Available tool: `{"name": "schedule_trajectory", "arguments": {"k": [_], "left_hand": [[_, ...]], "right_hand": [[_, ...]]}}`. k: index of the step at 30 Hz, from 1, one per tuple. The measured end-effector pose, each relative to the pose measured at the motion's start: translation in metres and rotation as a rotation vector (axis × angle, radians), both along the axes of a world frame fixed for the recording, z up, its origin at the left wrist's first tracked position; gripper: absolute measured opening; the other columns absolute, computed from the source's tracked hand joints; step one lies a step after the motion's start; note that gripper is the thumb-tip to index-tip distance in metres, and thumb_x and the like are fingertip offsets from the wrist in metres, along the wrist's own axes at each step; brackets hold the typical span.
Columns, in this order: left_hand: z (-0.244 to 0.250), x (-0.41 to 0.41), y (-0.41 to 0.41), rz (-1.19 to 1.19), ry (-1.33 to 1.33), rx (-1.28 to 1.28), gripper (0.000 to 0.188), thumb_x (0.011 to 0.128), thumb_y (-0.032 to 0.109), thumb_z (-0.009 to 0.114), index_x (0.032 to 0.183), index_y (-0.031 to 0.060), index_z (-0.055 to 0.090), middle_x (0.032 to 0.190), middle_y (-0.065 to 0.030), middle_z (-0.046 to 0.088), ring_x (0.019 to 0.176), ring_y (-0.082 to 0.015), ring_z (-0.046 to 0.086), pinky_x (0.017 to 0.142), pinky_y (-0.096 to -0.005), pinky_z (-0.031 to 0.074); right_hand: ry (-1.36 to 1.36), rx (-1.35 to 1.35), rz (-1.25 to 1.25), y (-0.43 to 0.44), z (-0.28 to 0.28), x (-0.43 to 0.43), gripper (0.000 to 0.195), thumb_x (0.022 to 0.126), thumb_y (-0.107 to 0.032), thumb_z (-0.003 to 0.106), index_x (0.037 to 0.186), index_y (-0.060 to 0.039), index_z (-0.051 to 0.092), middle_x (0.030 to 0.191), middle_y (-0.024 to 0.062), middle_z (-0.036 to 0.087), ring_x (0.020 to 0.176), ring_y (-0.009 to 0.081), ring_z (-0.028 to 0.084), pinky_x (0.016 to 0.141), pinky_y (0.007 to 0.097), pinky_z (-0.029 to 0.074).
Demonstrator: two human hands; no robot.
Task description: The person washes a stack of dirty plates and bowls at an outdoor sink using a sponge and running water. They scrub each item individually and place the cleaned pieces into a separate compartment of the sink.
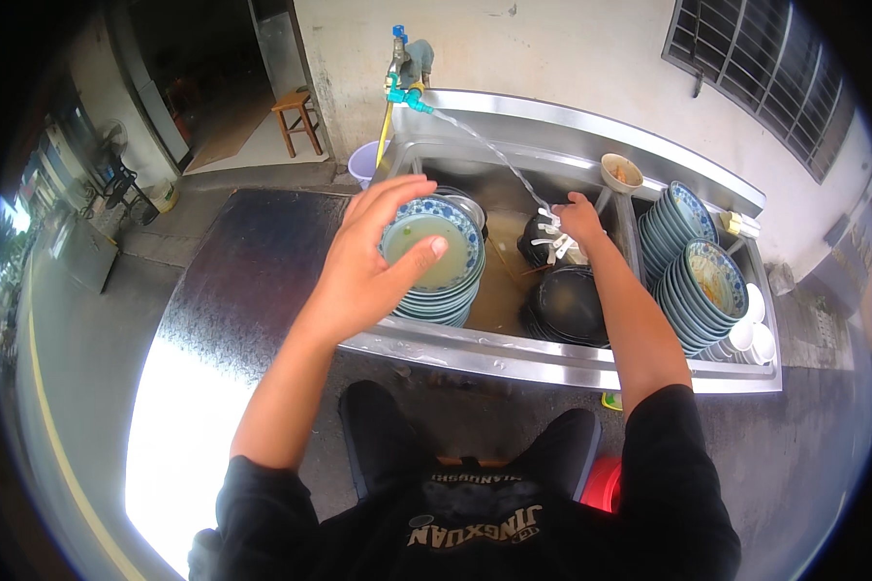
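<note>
My left hand [367, 272] hovers over a stack of blue-and-white patterned bowls [472, 261] in the left sink basin, its fingers apart with nothing in them. Cloudy water fills the top bowl. My right hand [581, 221] is at a bunch of white spoons [561, 247] in the same basin; whether its fingers grip any is hidden. Beside the spoons are a black bowl [530, 243] and, nearer me, a stack of black bowls [567, 305]. A stream of water [494, 149] runs from the turquoise tap fitting [410, 98] towards the spoons.
The steel sink's front rim [479, 359] crosses before my knees. Its right basin holds patterned bowls [697, 290] and white cups [741, 338]. A small bowl with food scraps [621, 173] sits by the divider. A dark tabletop [276, 240] adjoins at left; a red bucket [602, 485] stands below.
</note>
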State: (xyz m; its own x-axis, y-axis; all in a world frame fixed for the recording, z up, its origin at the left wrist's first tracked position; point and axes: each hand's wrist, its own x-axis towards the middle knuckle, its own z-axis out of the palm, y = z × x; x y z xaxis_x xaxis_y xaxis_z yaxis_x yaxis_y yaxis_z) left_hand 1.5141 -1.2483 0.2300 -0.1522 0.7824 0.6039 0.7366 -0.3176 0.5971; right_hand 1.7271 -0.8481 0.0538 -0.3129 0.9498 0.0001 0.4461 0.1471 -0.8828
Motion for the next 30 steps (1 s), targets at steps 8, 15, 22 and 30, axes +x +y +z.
{"name": "schedule_trajectory", "arguments": {"k": [8, 15, 22, 30], "left_hand": [[-0.122, 0.01, -0.083, 0.179, -0.381, -0.121, 0.037, 0.094, 0.008, 0.074, 0.13, 0.005, 0.067, 0.135, -0.012, 0.066, 0.125, -0.0236, 0.062, 0.103, -0.0362, 0.05], [-0.156, 0.01, -0.1, 0.269, -0.529, -0.173, 0.032, 0.093, 0.006, 0.074, 0.125, 0.0045, 0.069, 0.123, -0.0118, 0.069, 0.116, -0.0243, 0.065, 0.098, -0.0342, 0.051], [-0.164, -0.024, -0.063, 0.484, -0.209, -0.011, 0.03, 0.091, 0.007, 0.074, 0.121, 0.0054, 0.069, 0.121, -0.0132, 0.069, 0.114, -0.0294, 0.063, 0.098, -0.0384, 0.05], [-0.201, -0.056, -0.026, 0.695, 0.184, 0.16, 0.036, 0.093, 0.009, 0.07, 0.128, 0.003, 0.063, 0.133, -0.0162, 0.062, 0.136, -0.0408, 0.047, 0.117, -0.0503, 0.035]], "right_hand": [[0.271, -0.246, -0.082, 0.031, -0.016, -0.054, 0.014, 0.091, -0.011, 0.068, 0.101, -0.0005, 0.066, 0.091, 0.0085, 0.061, 0.078, 0.0197, 0.059, 0.068, 0.0363, 0.052], [0.283, -0.205, -0.141, 0.033, -0.021, -0.06, 0.017, 0.087, -0.012, 0.066, 0.084, 0.0043, 0.068, 0.078, 0.0105, 0.063, 0.065, 0.0212, 0.057, 0.055, 0.0392, 0.043], [0.213, -0.166, -0.002, 0.026, -0.016, -0.044, 0.012, 0.094, -0.011, 0.067, 0.086, -0.0016, 0.067, 0.076, 0.0059, 0.059, 0.064, 0.0183, 0.056, 0.06, 0.036, 0.048], [-0.467, 0.348, 0.287, -0.009, -0.003, -0.021, 0.021, 0.082, -0.027, 0.077, 0.089, -0.006, 0.078, 0.096, 0.0186, 0.078, 0.095, 0.0357, 0.076, 0.088, 0.0439, 0.059]]}}
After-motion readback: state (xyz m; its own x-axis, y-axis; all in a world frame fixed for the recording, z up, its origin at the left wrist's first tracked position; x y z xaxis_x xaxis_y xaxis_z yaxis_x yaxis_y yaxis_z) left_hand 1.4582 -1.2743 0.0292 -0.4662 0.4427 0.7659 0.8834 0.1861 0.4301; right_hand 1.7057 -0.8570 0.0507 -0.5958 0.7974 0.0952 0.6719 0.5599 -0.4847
